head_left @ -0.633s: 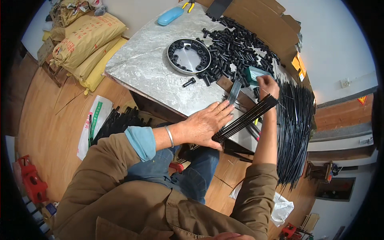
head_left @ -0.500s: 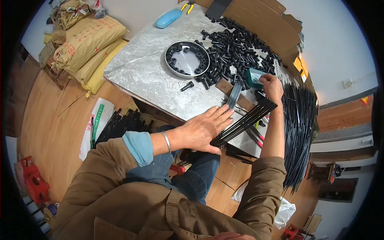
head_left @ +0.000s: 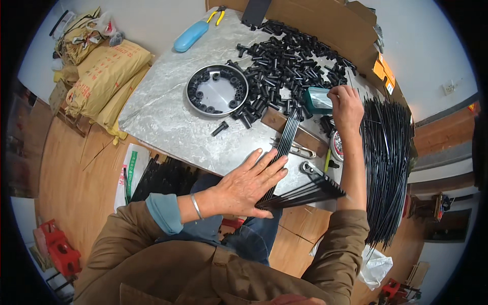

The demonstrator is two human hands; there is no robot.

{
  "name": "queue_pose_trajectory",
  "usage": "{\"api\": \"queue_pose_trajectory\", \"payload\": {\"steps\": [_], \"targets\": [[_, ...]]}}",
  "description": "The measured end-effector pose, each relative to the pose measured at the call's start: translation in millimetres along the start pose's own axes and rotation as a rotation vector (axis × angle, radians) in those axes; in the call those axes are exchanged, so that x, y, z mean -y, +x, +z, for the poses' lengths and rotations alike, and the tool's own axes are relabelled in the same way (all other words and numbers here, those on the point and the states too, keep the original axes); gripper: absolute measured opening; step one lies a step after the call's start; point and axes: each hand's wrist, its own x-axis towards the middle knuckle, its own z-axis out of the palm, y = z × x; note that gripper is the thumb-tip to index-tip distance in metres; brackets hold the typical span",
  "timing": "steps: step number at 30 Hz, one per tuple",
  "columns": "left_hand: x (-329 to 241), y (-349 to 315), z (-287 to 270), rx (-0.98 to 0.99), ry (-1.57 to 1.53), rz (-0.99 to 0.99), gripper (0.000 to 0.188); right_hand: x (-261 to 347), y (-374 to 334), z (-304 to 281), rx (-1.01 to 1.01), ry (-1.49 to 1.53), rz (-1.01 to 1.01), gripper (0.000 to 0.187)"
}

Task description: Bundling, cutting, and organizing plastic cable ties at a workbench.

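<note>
My left hand (head_left: pixel 249 182) lies palm down with its fingers spread over a bundle of thin rods (head_left: pixel 288 134). The rods' pale upper ends rest across a brown wooden bar (head_left: pixel 311 141). From under this hand, a fan of black rods (head_left: pixel 305 194) reaches right, smeared by motion. My right hand (head_left: pixel 348 108) is beside a small green box (head_left: pixel 316 104) with clear, shiny material on it. Its fingertips are pinched together at the box's right end; what they hold, if anything, I cannot make out.
Black bolt-like pieces (head_left: pixel 277 68) are heaped behind a round metal dish (head_left: pixel 218 68) of black rings. A large sheaf of black rods (head_left: pixel 384 168) hangs over the table's right edge. Pliers (head_left: pixel 217 16), a blue case (head_left: pixel 191 36) and a cardboard wall (head_left: pixel 320 20) stand farther back.
The fan of black rods has swung lower, and its right end is now blurred. My left hand stays spread on the bundle, my right hand beside the green box. The whole view has shifted.
</note>
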Motion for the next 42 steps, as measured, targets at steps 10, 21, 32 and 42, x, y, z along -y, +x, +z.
{"api": "queue_pose_trajectory", "payload": {"steps": [10,21,32,42], "targets": [[-3,4,-6,0.084,0.007,-0.034,0.097,54,-61,-31,0.279,0.362,0.127,0.011],[-6,9,-4,0.121,0.066,-0.06,0.095,44,-65,-28,0.285,0.415,0.184,0.014],[-6,10,-1,0.086,0.07,-0.049,0.1,41,-57,-22,0.138,0.332,-0.004,0.007],[-5,8,-2,0.085,0.063,-0.044,0.098,42,-46,-13,0.182,0.201,-0.162,0.005]]}}
